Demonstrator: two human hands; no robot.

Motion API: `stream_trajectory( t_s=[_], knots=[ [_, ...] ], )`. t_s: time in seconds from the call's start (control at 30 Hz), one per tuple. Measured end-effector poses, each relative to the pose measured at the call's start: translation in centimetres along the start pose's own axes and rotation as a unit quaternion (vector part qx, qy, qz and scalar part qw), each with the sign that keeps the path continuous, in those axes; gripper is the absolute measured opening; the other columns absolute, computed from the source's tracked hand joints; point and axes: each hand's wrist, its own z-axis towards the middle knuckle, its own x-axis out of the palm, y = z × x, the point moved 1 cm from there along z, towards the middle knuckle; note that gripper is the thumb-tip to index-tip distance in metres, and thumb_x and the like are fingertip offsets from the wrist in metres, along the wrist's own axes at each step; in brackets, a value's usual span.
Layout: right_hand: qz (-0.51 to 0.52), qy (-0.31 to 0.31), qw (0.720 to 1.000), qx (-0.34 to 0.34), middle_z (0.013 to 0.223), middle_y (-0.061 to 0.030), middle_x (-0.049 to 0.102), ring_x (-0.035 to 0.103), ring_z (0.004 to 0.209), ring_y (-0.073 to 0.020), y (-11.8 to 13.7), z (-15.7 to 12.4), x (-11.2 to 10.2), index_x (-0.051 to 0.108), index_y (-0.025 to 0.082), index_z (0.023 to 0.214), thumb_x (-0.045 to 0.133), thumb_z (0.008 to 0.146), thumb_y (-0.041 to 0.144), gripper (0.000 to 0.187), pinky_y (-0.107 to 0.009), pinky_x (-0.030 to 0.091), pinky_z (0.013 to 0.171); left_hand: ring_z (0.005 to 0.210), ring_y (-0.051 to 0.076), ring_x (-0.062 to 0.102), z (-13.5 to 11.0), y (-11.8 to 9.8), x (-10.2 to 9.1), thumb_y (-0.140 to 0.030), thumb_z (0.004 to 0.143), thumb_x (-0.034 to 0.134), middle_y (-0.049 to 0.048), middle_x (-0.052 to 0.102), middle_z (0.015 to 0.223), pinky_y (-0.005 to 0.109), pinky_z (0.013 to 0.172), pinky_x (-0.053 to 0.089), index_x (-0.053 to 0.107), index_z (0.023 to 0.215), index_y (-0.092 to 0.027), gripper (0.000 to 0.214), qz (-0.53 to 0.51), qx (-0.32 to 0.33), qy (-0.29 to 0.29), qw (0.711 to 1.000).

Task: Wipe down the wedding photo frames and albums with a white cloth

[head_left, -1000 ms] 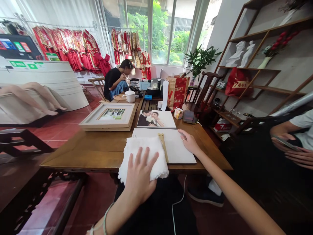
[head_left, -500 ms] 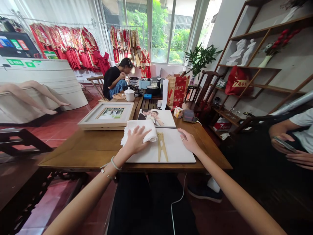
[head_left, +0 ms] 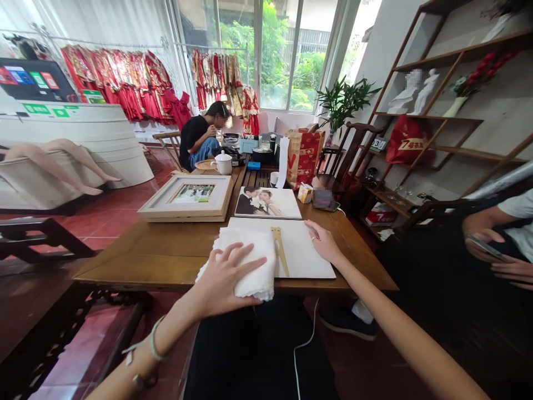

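Note:
A white board (head_left: pixel 306 261) lies flat on the wooden table before me, with a gold decorative strip (head_left: pixel 280 253) down its middle. Over its left part is a folded white cloth (head_left: pixel 256 280), which reaches past the table's front edge. My left hand (head_left: pixel 231 272) has this cloth in its grasp from above, fingers spread across it and thumb on the near side. At the board's right edge, my right hand (head_left: pixel 320 241) holds on with its fingers close together. The cloth covers the board's left part and one leg of the strip.
Behind the board lies a couple's photo panel (head_left: pixel 268 203); a framed picture (head_left: pixel 187 197) is to its left. Farther back stand a white teapot (head_left: pixel 222 162) and a red paper bag (head_left: pixel 306 158). A person (head_left: pixel 204 136) sits beyond; another person's hands (head_left: pixel 495 253) hold a phone at right.
My left hand has pulled the white cloth toward me, down to the table's front edge. The cloth now hides the strip's left leg. My right hand stays at the board's edge.

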Motion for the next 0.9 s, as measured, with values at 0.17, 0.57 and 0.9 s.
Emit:
stream_trajectory(
  t_s=[0.17,0.57,0.9],
  knots=[
    [0.003,0.006,1.0,0.006,0.13,-0.0087,0.056,0.049,0.124,-0.0213,0.0,0.1,0.1,0.058,0.018,0.12,0.041,0.081,0.014,0.042,-0.04,0.036,0.106,0.125,0.04,0.026,3.3,2.9,0.1,-0.08,0.06,0.053,0.01,0.036,0.14,0.061,0.098,0.021,0.031,0.14,-0.037,0.093,-0.029,0.011,-0.011,0.999],
    [0.015,0.0,1.0,-0.003,0.129,-0.0087,0.057,0.05,0.123,-0.0221,-0.1,0.1,0.2,0.058,0.019,0.119,0.042,0.081,0.013,0.042,-0.042,0.037,0.105,0.138,0.037,0.004,10.3,5.6,1.0,-0.07,0.081,0.036,0.0091,0.018,0.152,0.063,0.104,0.008,0.039,0.136,-0.034,0.066,-0.046,-0.029,0.039,0.998],
    [0.014,-0.001,1.0,-0.018,0.128,-0.0076,0.057,0.05,0.123,-0.0223,-0.4,0.2,0.1,0.058,0.021,0.12,0.043,0.082,0.016,0.041,-0.041,0.037,0.105,0.137,0.039,0.009,14.4,0.3,1.9,-0.061,0.088,0.026,0.0031,0.023,0.151,0.073,0.098,0.006,0.047,0.13,-0.032,0.056,-0.033,0.019,0.015,0.999]
  ],
)
